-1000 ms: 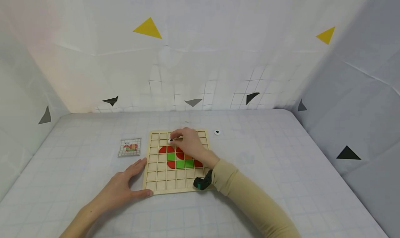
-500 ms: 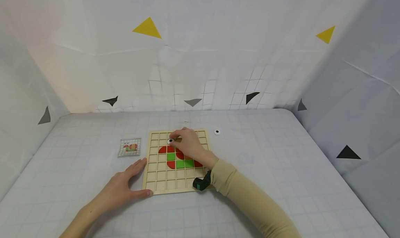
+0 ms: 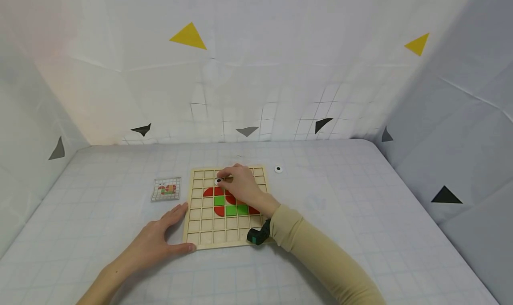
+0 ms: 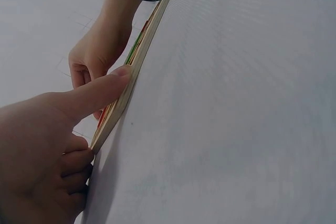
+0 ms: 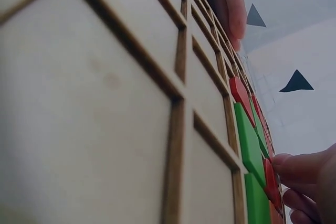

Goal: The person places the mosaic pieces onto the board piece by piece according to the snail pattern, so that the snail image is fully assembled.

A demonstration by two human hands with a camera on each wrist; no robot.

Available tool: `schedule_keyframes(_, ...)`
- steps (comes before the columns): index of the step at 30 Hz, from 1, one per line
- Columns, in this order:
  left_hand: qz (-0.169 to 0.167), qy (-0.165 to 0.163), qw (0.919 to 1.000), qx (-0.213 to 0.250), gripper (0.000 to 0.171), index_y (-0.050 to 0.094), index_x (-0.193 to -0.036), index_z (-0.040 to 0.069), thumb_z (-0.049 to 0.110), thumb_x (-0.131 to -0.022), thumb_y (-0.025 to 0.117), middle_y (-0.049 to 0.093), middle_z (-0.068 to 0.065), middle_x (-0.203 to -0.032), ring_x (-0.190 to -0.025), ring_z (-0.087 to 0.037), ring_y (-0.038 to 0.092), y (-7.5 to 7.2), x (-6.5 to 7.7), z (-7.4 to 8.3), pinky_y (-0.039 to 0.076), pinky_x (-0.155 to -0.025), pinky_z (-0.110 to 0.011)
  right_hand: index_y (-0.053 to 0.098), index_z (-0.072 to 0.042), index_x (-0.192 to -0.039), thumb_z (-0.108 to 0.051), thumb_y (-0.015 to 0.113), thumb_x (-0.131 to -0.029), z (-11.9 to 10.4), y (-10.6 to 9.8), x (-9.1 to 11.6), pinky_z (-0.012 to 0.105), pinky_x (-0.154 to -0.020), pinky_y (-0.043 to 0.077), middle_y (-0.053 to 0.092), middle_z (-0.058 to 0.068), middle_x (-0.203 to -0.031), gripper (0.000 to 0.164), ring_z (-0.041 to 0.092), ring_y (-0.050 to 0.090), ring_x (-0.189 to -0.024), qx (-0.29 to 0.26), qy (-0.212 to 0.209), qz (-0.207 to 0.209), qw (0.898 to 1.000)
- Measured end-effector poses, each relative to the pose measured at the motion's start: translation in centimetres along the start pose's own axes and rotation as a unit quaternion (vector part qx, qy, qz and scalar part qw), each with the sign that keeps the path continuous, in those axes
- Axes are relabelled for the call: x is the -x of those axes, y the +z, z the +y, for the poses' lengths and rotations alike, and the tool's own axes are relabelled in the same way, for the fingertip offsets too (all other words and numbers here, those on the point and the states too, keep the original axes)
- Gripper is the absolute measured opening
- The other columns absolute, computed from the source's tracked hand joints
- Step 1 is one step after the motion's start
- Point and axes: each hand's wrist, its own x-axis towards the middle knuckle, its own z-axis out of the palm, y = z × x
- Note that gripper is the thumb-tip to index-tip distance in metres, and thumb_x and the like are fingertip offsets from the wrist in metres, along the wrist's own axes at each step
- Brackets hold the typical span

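A square wooden grid board (image 3: 206, 238) lies on the table, with red, green and orange tiles set in its cells. My left hand (image 3: 150, 242) is spread at its near left corner, thumb on the near edge and fingertips against the left side. In the left wrist view the thumb (image 4: 113, 81) rests on the board's rim. My right hand (image 3: 244, 187) is over the upper part of the board, pinching a round white eye piece (image 3: 218, 181) with a black dot between thumb and index finger. This piece is just above the red tiles (image 3: 213, 192). The right hand and forearm hide part of the pattern.
A second white eye piece (image 3: 278, 169) lies on the table beyond the board's right corner. Left of the board is a small picture card (image 3: 166, 189) showing a similar colored pattern on a grid. A black wrist camera (image 3: 258, 236) hangs under the right wrist over the board.
The eye piece at the right fingertips shows more of its face than one second ago and has shifted very slightly. Left hand, board and card stay in place.
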Motion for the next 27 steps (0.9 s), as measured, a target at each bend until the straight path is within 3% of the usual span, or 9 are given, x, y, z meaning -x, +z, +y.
schedule_keyframes(6, -0.003, -0.005, 1.0000, 0.001, 0.108, 0.035, -0.157, 0.020, 0.066, -0.069, 0.080, 0.035, -0.007, -0.161, -0.148, -0.037, 0.031, 0.0, -0.1, 0.2, 0.033, -0.113, -0.063, 0.077, -0.011, -0.112, -0.020, 0.075, -0.090, 0.1, -1.1, 0.5, 0.030, -0.085, 0.052, 0.074, 0.001, -0.106, 0.023, 0.020, 0.062, -0.101, 0.001, 0.026, 0.008, 1.000)
schedule_keyframes(14, 0.004, 0.001, 1.0000, -0.009, 0.109, 0.036, -0.157, 0.019, 0.067, -0.069, 0.079, 0.036, -0.006, -0.161, -0.148, -0.037, 0.031, 0.0, 0.0, 0.2, 0.033, -0.113, -0.063, 0.075, -0.010, -0.112, -0.020, 0.077, -0.089, 1.7, -4.7, 2.3, 0.041, -0.092, 0.053, 0.074, 0.003, -0.110, 0.025, 0.023, 0.063, -0.107, -0.053, 0.062, 0.050, 0.995)
schedule_keyframes(27, 0.006, -0.001, 0.9999, -0.015, 0.108, 0.036, -0.156, 0.018, 0.067, -0.069, 0.079, 0.037, -0.007, -0.160, -0.147, -0.037, 0.033, -0.1, 0.0, 0.2, 0.033, -0.111, -0.066, 0.077, -0.014, -0.108, -0.019, 0.079, -0.086, 6.9, -8.3, 5.4, 0.043, -0.093, 0.050, 0.075, 0.003, -0.107, 0.022, 0.025, 0.064, -0.104, -0.029, 0.103, 0.123, 0.987)
